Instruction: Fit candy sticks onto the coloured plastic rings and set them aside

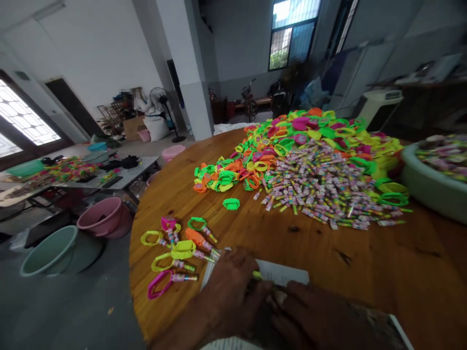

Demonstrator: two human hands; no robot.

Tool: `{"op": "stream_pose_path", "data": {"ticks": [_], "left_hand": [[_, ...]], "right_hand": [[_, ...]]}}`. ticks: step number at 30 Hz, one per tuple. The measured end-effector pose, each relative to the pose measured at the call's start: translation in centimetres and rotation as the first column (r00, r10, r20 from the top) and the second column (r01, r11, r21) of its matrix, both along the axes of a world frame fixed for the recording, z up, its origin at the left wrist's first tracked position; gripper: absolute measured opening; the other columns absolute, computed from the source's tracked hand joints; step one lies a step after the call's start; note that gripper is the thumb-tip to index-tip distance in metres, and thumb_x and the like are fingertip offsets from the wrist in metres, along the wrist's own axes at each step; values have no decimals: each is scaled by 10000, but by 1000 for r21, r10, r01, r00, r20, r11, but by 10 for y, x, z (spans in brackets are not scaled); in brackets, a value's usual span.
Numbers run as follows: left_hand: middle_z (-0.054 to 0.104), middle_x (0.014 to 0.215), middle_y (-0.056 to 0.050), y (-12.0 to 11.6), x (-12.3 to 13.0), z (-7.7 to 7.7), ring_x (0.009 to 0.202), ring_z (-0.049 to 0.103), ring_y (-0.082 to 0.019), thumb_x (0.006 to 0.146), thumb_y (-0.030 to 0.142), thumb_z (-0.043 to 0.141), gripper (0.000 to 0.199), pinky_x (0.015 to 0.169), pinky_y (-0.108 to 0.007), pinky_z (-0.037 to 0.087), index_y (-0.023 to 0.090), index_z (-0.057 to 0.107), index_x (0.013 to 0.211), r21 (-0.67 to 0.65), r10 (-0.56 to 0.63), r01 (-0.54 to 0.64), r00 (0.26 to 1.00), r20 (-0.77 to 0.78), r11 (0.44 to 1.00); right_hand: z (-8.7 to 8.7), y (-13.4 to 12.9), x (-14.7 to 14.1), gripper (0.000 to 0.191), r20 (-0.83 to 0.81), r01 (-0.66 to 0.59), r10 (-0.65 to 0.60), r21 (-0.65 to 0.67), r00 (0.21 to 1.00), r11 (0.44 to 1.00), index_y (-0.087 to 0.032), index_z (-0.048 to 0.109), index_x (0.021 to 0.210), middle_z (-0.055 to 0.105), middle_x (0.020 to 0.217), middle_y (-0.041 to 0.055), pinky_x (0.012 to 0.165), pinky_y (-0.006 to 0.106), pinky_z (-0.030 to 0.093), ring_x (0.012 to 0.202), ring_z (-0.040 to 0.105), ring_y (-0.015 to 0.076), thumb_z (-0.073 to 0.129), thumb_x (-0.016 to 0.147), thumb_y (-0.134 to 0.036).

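Observation:
My left hand (235, 279) is at the front of the round wooden table, over a sheet of printed paper (286, 273). Its fingers are curled in, and a bit of yellow-green plastic shows beside them; what it belongs to is hidden. Against it, my right hand (314, 308) is closed too, dark and blurred, its fingertips meeting the left ones. Just left of my hands lie several plastic toy watches with candy tubes, among them a yellow watch (183, 249), an orange watch (197, 238) and a pink watch (160, 284). A single green watch (231, 204) lies farther back.
A heap of coloured toy watches (292, 131) covers the table's far side, with a pile of wrapped candy tubes (317, 180) before it. At right stands a pale green basin (430, 187). Pink (109, 218) and green (54, 253) buckets stand on the floor at left.

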State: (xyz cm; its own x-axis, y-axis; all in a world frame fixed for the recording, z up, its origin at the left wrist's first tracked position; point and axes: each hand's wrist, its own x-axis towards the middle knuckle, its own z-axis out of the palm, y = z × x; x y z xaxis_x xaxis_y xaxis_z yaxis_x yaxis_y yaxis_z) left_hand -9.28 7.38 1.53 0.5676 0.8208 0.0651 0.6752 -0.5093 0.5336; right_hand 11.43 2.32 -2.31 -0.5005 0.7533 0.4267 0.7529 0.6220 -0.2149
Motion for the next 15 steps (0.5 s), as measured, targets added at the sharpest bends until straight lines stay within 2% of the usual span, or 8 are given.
{"op": "stream_pose_path", "data": {"ticks": [3,5,6,8,11,15], "left_hand": [[618,970,-99,7,-29,11,951,560,-260,948,365,452,232,869,-448,428,190,601,917,165,138,-123,987,-84,979],[622,989,-113,17,-54,22,975,556,-278,959,372,421,278,891,-469,420,191,631,942,266,225,-171,955,-191,949],[626,996,-115,23,-65,27,988,554,-284,959,380,421,293,902,-478,418,195,648,959,301,255,-176,935,-246,937],[636,998,-116,40,-82,35,1004,553,-293,951,409,442,311,907,-488,423,204,676,972,341,291,-171,894,-341,924],[651,1058,-125,75,-84,36,1048,565,-287,936,420,490,320,916,-469,451,203,674,1083,359,306,-169,879,-367,918],[628,1233,-148,122,-61,34,1150,582,-260,922,348,543,410,991,-418,471,161,578,1286,290,196,-111,938,-285,951]], "right_hand": [[21,37,10,231,-31,111,-116,-132,993,985,-215,591,826,629,763,30,597,286,400,659,579,156,414,972,-244],[30,72,15,313,147,293,-276,-111,950,950,-199,583,775,623,743,47,632,308,392,693,593,186,389,994,-310],[31,90,15,308,173,345,-327,-86,929,935,-185,590,773,626,749,66,638,319,383,717,602,208,399,983,-304],[30,122,13,266,225,424,-405,-40,886,905,-149,628,898,648,863,115,661,330,380,807,622,244,391,968,-248],[25,153,6,264,285,415,-394,-17,874,909,-131,645,1030,637,1006,157,649,324,379,830,634,253,415,900,-143],[25,170,5,252,367,334,-302,-25,880,942,-138,678,982,627,998,171,620,316,390,742,633,235,452,871,-133]]}}
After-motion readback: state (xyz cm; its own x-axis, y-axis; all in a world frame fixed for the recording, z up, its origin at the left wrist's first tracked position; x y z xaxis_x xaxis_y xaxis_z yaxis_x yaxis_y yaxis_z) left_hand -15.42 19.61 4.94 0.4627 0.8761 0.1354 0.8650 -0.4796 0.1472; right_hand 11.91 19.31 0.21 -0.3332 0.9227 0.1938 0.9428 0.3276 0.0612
